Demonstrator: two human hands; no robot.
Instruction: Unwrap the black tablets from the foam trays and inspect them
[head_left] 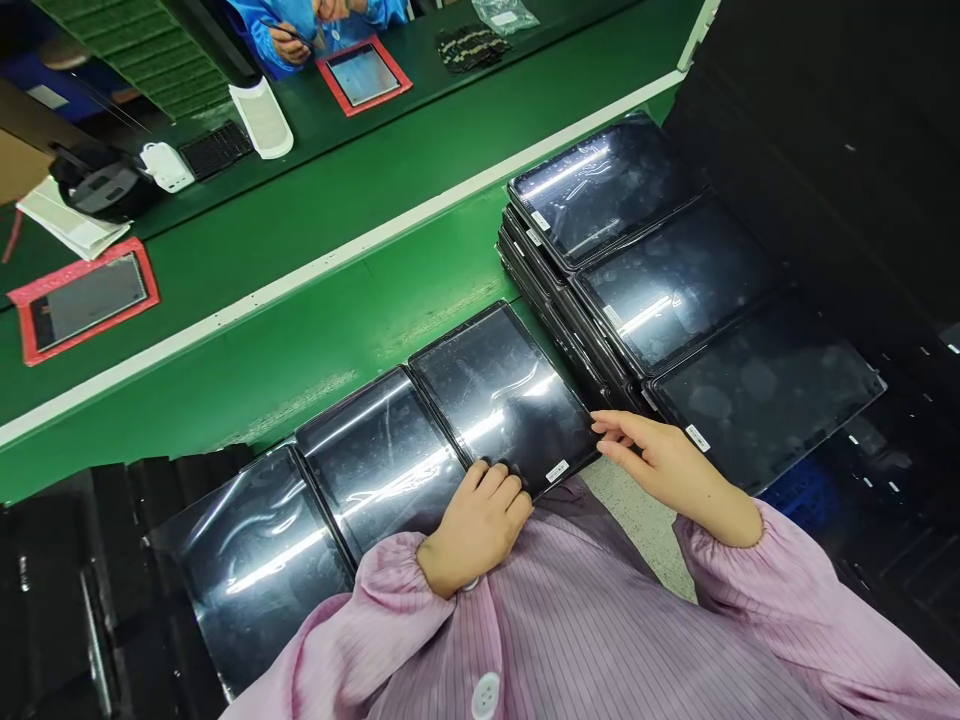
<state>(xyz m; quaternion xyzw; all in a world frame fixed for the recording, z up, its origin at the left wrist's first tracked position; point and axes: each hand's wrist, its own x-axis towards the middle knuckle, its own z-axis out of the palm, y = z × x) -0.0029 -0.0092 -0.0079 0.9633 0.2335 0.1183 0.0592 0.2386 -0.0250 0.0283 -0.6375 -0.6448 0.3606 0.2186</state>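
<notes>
A black tablet screen (504, 392) in glossy film lies in front of me, rightmost of a row of three. My left hand (480, 520) rests on its near edge with fingers curled over it. My right hand (664, 462) touches its right corner with fingers stretched out. Two more wrapped screens (379, 460) (251, 560) lie to the left. On the right, stacks of black screens (675, 280) lie in a row.
A green conveyor belt (300, 300) with a white stripe runs across the back. Red-framed panels (82, 300) (364, 75) lie beyond it. A person in a blue sleeve (285, 40) works at the far side. Black trays (60, 600) sit at the left.
</notes>
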